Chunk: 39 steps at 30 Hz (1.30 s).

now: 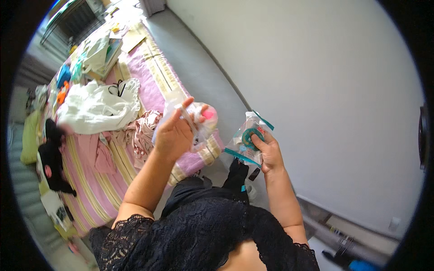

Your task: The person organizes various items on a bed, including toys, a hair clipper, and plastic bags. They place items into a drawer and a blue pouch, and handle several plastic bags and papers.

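Note:
Above the corner of the striped bed, my left hand holds a translucent plastic bag, its fingers partly stretched and the bag draped about them. A rounded white thing with a pink spot shows at those fingertips; blur hides its exact kind. To the right, my right hand grips a clear plastic packet with teal edges, thumb pressed on its front. A teal ring shape shows on the packet, partly covered by the thumb. The two hands are apart.
The bed carries a white garment, crumpled pink clothing and a black plush-like thing. Farther off lie bags and a flat tan sheet. A pale wall rises on the right, beyond a strip of grey floor.

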Available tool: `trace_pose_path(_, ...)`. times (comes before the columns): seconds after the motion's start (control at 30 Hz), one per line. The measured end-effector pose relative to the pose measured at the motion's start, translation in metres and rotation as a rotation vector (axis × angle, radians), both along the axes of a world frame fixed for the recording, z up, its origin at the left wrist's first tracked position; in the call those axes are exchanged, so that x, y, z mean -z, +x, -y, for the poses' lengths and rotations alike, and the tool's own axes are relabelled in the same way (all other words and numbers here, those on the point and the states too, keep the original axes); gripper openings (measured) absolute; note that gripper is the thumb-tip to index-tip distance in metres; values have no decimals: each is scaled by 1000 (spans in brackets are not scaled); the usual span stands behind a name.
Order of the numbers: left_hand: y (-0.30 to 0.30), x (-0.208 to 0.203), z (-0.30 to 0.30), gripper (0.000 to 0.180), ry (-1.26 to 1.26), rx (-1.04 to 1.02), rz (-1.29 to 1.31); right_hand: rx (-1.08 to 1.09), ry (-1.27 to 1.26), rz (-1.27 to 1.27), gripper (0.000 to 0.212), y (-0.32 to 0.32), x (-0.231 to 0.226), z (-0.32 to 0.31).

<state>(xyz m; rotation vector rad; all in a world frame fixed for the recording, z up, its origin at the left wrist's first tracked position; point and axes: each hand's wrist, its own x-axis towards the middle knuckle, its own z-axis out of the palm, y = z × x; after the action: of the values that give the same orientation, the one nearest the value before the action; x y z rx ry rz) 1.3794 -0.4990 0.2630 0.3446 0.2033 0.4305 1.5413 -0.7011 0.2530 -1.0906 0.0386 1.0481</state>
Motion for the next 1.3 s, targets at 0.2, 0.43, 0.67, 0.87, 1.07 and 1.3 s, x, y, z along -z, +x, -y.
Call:
trace_pose_path(0.2, 47, -24, -24, 36, 360, -348, -419, -289, -40, 114, 30, 135, 5, -45)
trace_pose_path(0.43, 106, -28, -49, 35, 348, -561, -447, -584, 115, 37, 31, 204, 7, -191)
trace_pose_path(0.67, 154, -31, -152, 47, 305, -762, -320, -812, 123, 57, 29, 248, -4, -356)
trace_pose_path(0.87, 199, -39, -266, 47, 210, -856, -239, -859, 86, 39, 26, 310, 5, -492)
trace_pose_path(1.07, 242, -46, -419, 52, 217, -1053, -248, -902, 177, 21, 28, 369, 15, -690)
trace_pose_path(1.3, 268, -82, -614, 59, 262, -1309, -435, -957, 214, 16, 27, 403, 3, -962)
